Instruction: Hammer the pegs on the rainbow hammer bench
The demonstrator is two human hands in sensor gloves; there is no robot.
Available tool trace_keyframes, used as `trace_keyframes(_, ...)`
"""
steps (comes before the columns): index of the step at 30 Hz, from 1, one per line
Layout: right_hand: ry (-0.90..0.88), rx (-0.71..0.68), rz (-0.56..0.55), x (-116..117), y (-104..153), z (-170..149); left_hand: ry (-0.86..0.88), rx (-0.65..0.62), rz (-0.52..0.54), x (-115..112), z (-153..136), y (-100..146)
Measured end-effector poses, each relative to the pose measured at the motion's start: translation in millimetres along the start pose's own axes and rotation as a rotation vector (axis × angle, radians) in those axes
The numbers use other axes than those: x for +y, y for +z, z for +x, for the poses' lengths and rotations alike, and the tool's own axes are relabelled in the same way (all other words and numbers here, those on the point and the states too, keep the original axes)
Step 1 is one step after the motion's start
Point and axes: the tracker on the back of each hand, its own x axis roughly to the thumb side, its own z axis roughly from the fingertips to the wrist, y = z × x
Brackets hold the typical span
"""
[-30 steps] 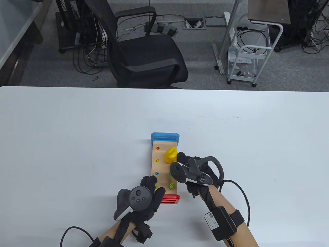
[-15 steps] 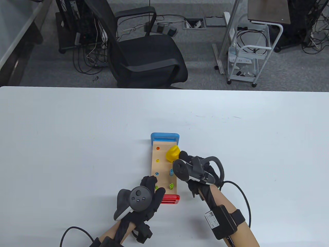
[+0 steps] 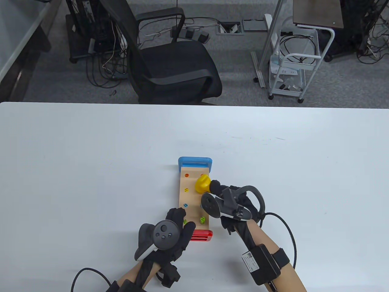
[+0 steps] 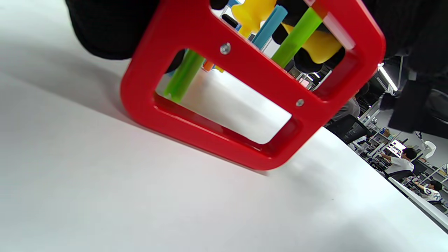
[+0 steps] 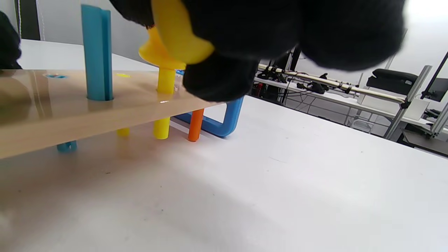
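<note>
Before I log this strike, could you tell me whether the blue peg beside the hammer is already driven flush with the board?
No, the blue peg stands tall above the wooden board.

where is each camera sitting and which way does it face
Table view: above the near edge, looking down at the bench; left hand and right hand show.
Left wrist view: low at the table, facing the bench's red end; black glove on top.
Right wrist view: low beside the bench, facing its blue end; glove on top.
All share the yellow hammer.
</note>
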Motion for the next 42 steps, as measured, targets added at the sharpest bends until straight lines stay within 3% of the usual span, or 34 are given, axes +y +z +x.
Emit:
trace_keyframes(1,0.008,-0.007,-0.007,-4,2,-1,0.000,0.000,0.000,0,0,0)
trace_keyframes(2,0.021,-0.022,-0.129,-10,7,-2,-0.001,0.000,0.000,0,0,0)
trace_keyframes(3,-0.038,-0.002,-0.371,-16,16,-4,-0.001,0.000,-0.001,0,0,0)
trace_keyframes(5,-0.116,-0.001,-0.456,-18,20,-7,-0.001,-0.001,-0.001,0,0,0)
trace_keyframes(7,-0.125,-0.003,-0.266,-5,11,-6,-0.001,-0.001,-0.001,0,0,0)
trace_keyframes(8,-0.054,0.008,0.044,10,-1,-2,0.000,-0.001,-0.002,0,0,0)
trace_keyframes(9,0.007,0.073,0.147,5,7,-4,-0.002,0.000,-0.003,0,0,0)
trace_keyframes(11,-0.045,-0.043,-0.130,0,1,-4,-0.002,-0.001,-0.002,0,0,0)
trace_keyframes(13,-0.004,0.020,0.029,2,0,-2,-0.002,0.000,-0.003,0,0,0)
trace_keyframes(15,-0.025,-0.003,-0.043,0,-1,-2,-0.003,0.000,-0.002,0,0,0)
trace_keyframes(16,-0.017,0.001,-0.028,-3,0,-2,-0.002,0.000,-0.002,0,0,0)
trace_keyframes(17,-0.005,-0.001,-0.077,-6,3,-3,-0.001,-0.001,-0.002,0,0,0)
trace_keyframes(19,-0.053,0.015,-0.369,-13,13,-5,-0.002,0.000,-0.002,0,0,0)
trace_keyframes(20,-0.072,0.010,-0.393,-12,14,-6,-0.002,0.000,-0.002,0,0,0)
trace_keyframes(22,-0.103,-0.006,-0.294,3,9,-3,-0.001,-0.001,-0.001,0,0,0)
trace_keyframes(23,-0.070,-0.017,-0.105,21,1,2,-0.001,-0.001,-0.002,0,0,0)
trace_keyframes(24,-0.035,0.073,-0.066,21,10,0,-0.002,0.000,-0.003,0,0,0)
trace_keyframes(25,-0.117,-0.007,-0.208,17,5,-1,-0.002,-0.001,-0.004,0,0,0)
trace_keyframes(28,-0.086,0.026,-0.056,14,2,-2,-0.003,0.000,-0.002,0,0,0)
trace_keyframes(29,-0.099,0.002,-0.102,13,1,-1,-0.002,0.000,-0.001,0,0,0)
trace_keyframes(32,-0.049,-0.004,-0.051,-1,2,-2,-0.002,-0.001,0.000,0,0,0)
trace_keyframes(33,-0.039,-0.008,-0.157,-6,7,-4,-0.001,-0.001,-0.001,0,0,0)
trace_keyframes(34,-0.098,0.010,-0.373,-10,13,-7,-0.002,0.000,-0.001,0,0,0)
trace_keyframes(35,-0.128,0.019,-0.404,-9,14,-9,-0.002,-0.001,0.000,-1,0,0)
trace_keyframes(36,-0.162,0.004,-0.389,-4,14,-10,-0.002,-0.001,0.002,-1,0,0)
trace_keyframes(37,-0.165,-0.018,-0.274,5,9,-9,-0.002,-0.001,0.002,-1,0,0)
trace_keyframes(38,-0.114,-0.016,-0.052,17,1,-6,-0.002,0.000,0.001,-1,0,0)
trace_keyframes(39,-0.052,0.038,0.020,13,9,-9,-0.003,0.001,0.000,0,0,0)
trace_keyframes(40,-0.103,-0.014,-0.122,12,5,-11,-0.004,0.000,-0.001,-1,0,0)
trace_keyframes(42,-0.101,-0.015,-0.045,10,0,-9,-0.002,0.000,0.000,-1,0,0)
